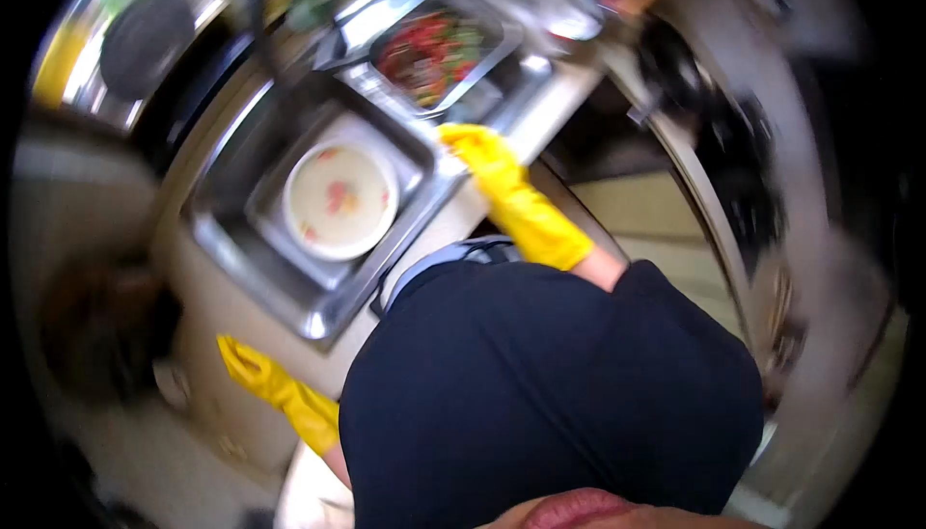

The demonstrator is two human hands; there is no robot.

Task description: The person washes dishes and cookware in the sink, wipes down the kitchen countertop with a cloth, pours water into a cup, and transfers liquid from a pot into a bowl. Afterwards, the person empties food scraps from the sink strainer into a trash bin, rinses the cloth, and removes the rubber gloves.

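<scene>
The person's hands are split around the sink [225, 285], and the step in hand looks like a moment between handlings rather than a firm hold on anything. The floral bowl [340, 203] lies in the basin, face up, with neither hand touching it. The gloved right hand [497, 178] is at the right side, its fingers bent beside the near rim, close to the rectangular container [482, 81] of red and green pieces; blur hides whether they touch the rim or close on something small. The gloved left hand [273, 386] is out to the left, apart from the sink, fingers bunched, with no item visible in it; whether the fingertips meet, I cannot tell. Handling the bowl from here would call for bringing the hands inward over the near rim and taking opposite edges, since wet rubber could slip on glaze.
</scene>
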